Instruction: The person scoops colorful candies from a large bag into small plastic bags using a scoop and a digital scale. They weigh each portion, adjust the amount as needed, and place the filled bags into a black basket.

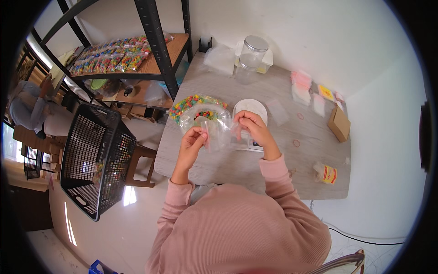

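Observation:
My left hand [190, 145] is closed on a small clear plastic bag [213, 137], thumb against fingers. A little to its right, my right hand [255, 128] pinches thin clear plastic [236, 132]; I cannot tell whether both hold the same bag. Behind the hands stands a white scale with a round plate [250, 108], partly covered by the right hand. Beyond the left hand, a large clear bag [182, 122] holds some multicoloured small pieces. More of these pieces [197, 101] lie in clear plastic just behind it.
A lidded clear jar [255, 45] stands at the table's back. Small packets [301, 84], a brown box [339, 123] and a yellow-labelled packet [327, 174] lie right. At left are a black crate [86, 160] on a stool, a shelf of filled bags [114, 57] and another person [32, 107].

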Demonstrator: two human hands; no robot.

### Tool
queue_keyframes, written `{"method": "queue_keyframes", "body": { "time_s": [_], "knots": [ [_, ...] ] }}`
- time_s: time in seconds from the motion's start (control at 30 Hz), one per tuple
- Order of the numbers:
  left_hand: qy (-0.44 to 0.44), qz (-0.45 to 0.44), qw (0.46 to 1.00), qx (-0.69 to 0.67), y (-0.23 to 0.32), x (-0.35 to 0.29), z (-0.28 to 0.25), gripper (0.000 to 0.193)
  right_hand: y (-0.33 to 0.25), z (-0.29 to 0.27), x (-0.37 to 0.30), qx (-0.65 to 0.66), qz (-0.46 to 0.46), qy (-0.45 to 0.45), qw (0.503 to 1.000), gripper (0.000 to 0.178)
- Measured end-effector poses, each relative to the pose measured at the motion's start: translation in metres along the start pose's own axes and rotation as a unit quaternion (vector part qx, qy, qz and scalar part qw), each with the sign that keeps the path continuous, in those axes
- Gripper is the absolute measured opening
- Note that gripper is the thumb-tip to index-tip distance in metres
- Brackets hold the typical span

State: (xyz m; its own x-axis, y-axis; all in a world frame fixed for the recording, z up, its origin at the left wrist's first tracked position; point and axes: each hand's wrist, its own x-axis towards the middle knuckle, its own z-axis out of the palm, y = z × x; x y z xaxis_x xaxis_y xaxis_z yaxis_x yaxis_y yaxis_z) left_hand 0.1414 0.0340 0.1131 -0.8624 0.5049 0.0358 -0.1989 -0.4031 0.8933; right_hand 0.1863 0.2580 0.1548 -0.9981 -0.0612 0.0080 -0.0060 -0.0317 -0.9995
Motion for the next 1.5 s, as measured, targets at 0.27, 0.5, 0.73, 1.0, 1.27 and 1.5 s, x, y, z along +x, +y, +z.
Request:
{"method": "queue_keyframes", "body": {
  "time_s": [0.27,0.5,0.73,1.0,1.27,1.5],
  "knots": [
    [0.152,0.113,0.980,0.066,0.031,-0.020,-0.019,0.025,0.010,0.040,0.007,-0.175,-0.141,0.231,0.947,0.028],
    [0.132,0.121,0.951,0.251,0.031,-0.030,0.002,0.032,0.010,0.104,-0.002,-0.031,-0.119,0.041,0.992,0.024],
    [0.085,0.057,0.981,0.166,0.021,-0.027,0.002,0.038,0.023,0.094,0.001,0.084,0.011,0.062,0.994,0.015],
    [0.163,0.240,0.852,0.436,0.013,-0.025,0.004,0.029,0.025,0.088,-0.003,-0.207,-0.083,0.139,0.965,0.008],
    [0.102,0.270,0.847,0.445,0.007,-0.023,0.010,0.026,0.029,0.098,-0.007,-0.164,-0.142,0.133,0.967,0.013],
    [0.267,0.323,0.843,0.338,-0.003,-0.002,-0.009,0.027,0.037,0.082,-0.007,0.025,-0.086,0.131,0.987,0.016]
  ]
}}
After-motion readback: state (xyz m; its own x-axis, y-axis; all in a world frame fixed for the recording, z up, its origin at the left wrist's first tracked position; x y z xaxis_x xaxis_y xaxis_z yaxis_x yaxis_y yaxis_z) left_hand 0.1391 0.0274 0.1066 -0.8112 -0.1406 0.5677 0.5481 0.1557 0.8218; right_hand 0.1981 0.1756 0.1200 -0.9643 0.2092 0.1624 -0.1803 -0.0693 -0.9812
